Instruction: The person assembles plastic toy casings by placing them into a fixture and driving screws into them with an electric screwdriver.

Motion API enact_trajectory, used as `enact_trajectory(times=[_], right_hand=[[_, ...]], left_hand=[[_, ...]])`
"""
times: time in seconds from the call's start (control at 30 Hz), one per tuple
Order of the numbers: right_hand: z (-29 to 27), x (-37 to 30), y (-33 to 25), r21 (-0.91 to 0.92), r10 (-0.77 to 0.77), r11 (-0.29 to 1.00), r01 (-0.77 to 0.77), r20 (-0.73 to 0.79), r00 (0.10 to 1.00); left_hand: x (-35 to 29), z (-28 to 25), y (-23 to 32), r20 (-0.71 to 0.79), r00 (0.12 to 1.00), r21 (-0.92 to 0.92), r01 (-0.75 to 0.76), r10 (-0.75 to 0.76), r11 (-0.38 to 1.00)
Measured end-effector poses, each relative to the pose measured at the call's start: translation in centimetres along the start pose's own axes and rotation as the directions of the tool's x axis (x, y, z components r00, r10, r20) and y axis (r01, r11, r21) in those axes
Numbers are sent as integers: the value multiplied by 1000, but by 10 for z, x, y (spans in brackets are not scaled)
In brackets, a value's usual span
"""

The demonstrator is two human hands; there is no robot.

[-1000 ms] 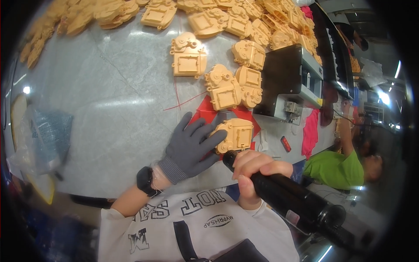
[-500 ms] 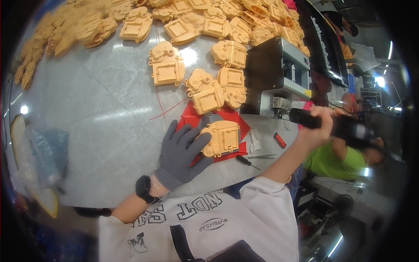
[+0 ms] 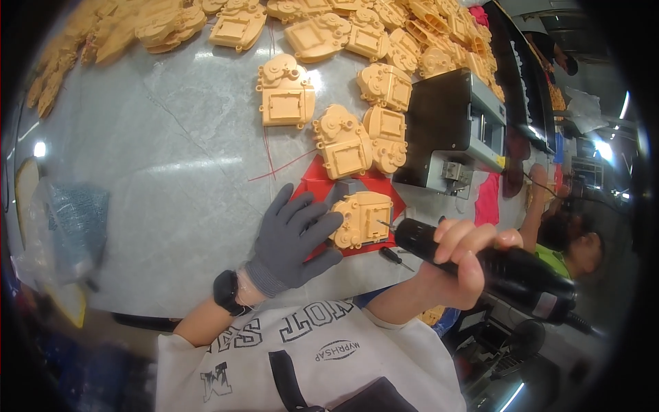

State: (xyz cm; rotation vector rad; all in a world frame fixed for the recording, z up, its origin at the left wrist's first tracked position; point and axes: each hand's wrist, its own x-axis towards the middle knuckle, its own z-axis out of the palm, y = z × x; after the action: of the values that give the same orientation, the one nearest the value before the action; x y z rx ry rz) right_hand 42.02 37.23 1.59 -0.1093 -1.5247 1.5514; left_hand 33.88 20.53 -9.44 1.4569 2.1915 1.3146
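Note:
A yellow plastic housing (image 3: 365,218) lies on a grey block over a red sheet (image 3: 320,184). My left hand (image 3: 292,237), in a grey glove, grips its left edge with the index finger and thumb; the other fingers are spread. My bare right hand (image 3: 467,257) is wrapped round a black electric screwdriver (image 3: 528,275), held slanting from the right. Its thin bit points left at the housing's recessed rectangle; whether the tip touches, I cannot tell. A small hand screwdriver (image 3: 392,255) lies just below the housing.
Several like housings (image 3: 343,142) stand just beyond, with a large heap (image 3: 312,34) along the far side. A black and grey machine (image 3: 439,130) sits at the right, near a pink cloth (image 3: 488,199). A plastic bag (image 3: 72,226) lies at the left; a person in green (image 3: 552,257) is beyond the right side.
My right hand has brought the electric screwdriver down and left, from beside the machine to the housing. My left hand stays at the housing's left edge. The view has shifted slightly.

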Motion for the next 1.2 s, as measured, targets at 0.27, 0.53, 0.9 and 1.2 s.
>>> enact_trajectory(times=[0.27,0.53,0.9,1.2], right_hand=[[26,4,22,-30,22,999,-20,97,995],[32,1,31,-56,76,996,-73,50,996],[40,4,35,-99,136,987,-130,58,989],[36,7,39,-75,186,981,-180,74,980]], left_hand=[[0,-1,-1,1,1000,-7,-9,9,1000],[0,-1,-3,5,1000,-28,-8,8,1000],[0,-1,-6,-26,998,-5,-51,51,999],[-1,-1,-5,-74,997,-29,-16,13,999]])
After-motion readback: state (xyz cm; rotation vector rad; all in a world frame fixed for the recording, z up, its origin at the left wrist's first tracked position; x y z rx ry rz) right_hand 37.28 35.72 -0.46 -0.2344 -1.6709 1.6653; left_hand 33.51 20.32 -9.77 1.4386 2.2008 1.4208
